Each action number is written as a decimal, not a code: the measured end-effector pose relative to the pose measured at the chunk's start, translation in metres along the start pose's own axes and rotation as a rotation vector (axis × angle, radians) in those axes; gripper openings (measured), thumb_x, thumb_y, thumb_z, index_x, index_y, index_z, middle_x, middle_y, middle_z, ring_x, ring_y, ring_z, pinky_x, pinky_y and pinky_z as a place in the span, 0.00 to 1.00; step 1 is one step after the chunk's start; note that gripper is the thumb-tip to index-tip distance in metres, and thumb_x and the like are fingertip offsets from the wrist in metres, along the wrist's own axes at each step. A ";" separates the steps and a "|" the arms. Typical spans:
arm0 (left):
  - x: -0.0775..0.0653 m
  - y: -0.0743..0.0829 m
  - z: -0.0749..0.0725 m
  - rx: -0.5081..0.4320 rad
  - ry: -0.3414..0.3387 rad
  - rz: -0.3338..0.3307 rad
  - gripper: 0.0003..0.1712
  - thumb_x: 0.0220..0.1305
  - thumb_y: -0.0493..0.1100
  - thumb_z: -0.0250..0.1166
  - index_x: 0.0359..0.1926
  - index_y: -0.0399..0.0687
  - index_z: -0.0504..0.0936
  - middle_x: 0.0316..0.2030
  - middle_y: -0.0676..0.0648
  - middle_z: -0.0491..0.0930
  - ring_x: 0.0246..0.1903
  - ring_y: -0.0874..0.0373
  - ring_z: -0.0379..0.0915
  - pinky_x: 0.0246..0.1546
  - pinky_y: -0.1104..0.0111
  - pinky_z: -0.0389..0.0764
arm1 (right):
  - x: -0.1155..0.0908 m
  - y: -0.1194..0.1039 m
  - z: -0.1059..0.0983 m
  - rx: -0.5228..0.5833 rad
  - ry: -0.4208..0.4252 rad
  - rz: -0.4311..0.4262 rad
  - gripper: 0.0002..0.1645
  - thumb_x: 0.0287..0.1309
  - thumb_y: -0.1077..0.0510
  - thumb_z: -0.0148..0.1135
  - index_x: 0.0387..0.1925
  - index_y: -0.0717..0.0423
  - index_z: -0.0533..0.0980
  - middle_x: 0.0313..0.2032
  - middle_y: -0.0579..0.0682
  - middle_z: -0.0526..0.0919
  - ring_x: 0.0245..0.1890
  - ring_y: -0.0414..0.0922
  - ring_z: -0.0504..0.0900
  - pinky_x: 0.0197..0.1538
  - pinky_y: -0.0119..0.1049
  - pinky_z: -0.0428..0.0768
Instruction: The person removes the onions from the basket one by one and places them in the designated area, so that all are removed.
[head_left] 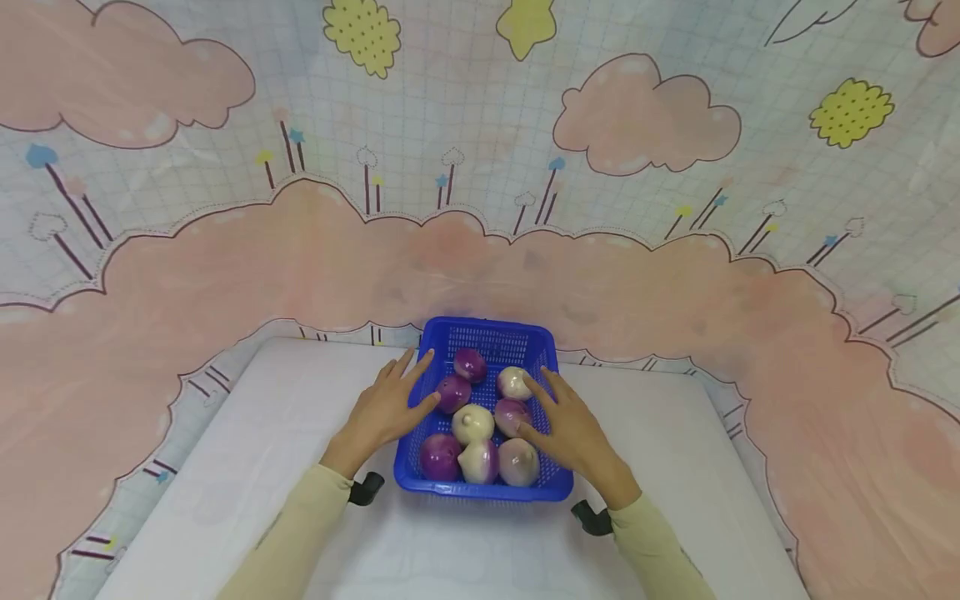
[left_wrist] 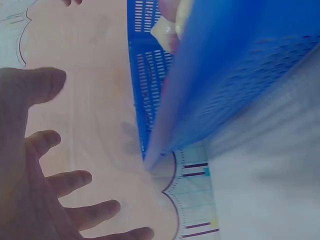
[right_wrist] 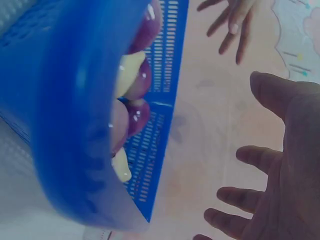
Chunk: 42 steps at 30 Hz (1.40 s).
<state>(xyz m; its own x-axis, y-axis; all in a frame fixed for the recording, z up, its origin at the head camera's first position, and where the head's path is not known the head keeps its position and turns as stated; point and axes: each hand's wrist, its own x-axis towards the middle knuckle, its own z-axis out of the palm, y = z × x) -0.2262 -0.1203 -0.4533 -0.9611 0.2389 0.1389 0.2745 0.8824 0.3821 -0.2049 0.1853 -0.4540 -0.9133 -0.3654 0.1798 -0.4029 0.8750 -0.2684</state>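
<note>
A blue plastic basket (head_left: 487, 493) with slotted walls holds several round purple-and-white vegetables that look like turnips or onions, among them a purple one (head_left: 440, 457) and a white one (head_left: 472, 424). My left hand (head_left: 384, 407) hovers at the basket's left side, fingers spread and holding nothing. Over the right rim, my right hand (head_left: 567, 423) is likewise spread, its fingers overlapping the vegetables in the head view. Both wrist views show the left hand (left_wrist: 35, 165) and the right hand (right_wrist: 280, 165) with separated fingers, apart from the basket wall (right_wrist: 65, 125).
The basket stands on a white table (head_left: 675, 467), near its far edge. Behind hangs a cloth (head_left: 480, 275) printed with pink clouds and yellow shapes. A black wrist mount (head_left: 367, 489) shows below the left wrist, another (head_left: 592, 518) below the right.
</note>
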 end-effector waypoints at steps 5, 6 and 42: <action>-0.006 -0.009 0.008 -0.053 -0.013 -0.049 0.42 0.66 0.57 0.57 0.77 0.59 0.53 0.76 0.37 0.53 0.67 0.31 0.63 0.50 0.32 0.74 | -0.004 -0.003 0.006 0.019 -0.049 0.007 0.46 0.60 0.36 0.61 0.75 0.43 0.58 0.75 0.60 0.56 0.70 0.64 0.64 0.60 0.62 0.75; -0.008 -0.011 0.010 -0.070 -0.015 -0.058 0.42 0.66 0.55 0.57 0.77 0.58 0.53 0.75 0.36 0.54 0.65 0.29 0.65 0.50 0.32 0.73 | -0.005 -0.005 0.006 0.026 -0.052 0.004 0.46 0.60 0.37 0.62 0.75 0.43 0.58 0.75 0.60 0.56 0.70 0.64 0.65 0.59 0.62 0.77; -0.021 -0.037 0.046 -0.837 -0.082 -0.267 0.38 0.64 0.36 0.61 0.74 0.41 0.59 0.69 0.31 0.65 0.51 0.38 0.82 0.29 0.62 0.87 | -0.002 -0.019 0.030 0.029 -0.329 -0.123 0.28 0.53 0.54 0.73 0.57 0.53 0.78 0.56 0.52 0.80 0.54 0.52 0.81 0.60 0.50 0.79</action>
<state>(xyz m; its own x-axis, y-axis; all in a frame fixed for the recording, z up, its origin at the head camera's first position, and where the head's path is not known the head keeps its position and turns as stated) -0.2174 -0.1390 -0.5127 -0.9867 0.1244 -0.1045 -0.0576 0.3337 0.9409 -0.1976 0.1601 -0.4776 -0.8259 -0.5547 -0.1007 -0.5086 0.8102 -0.2914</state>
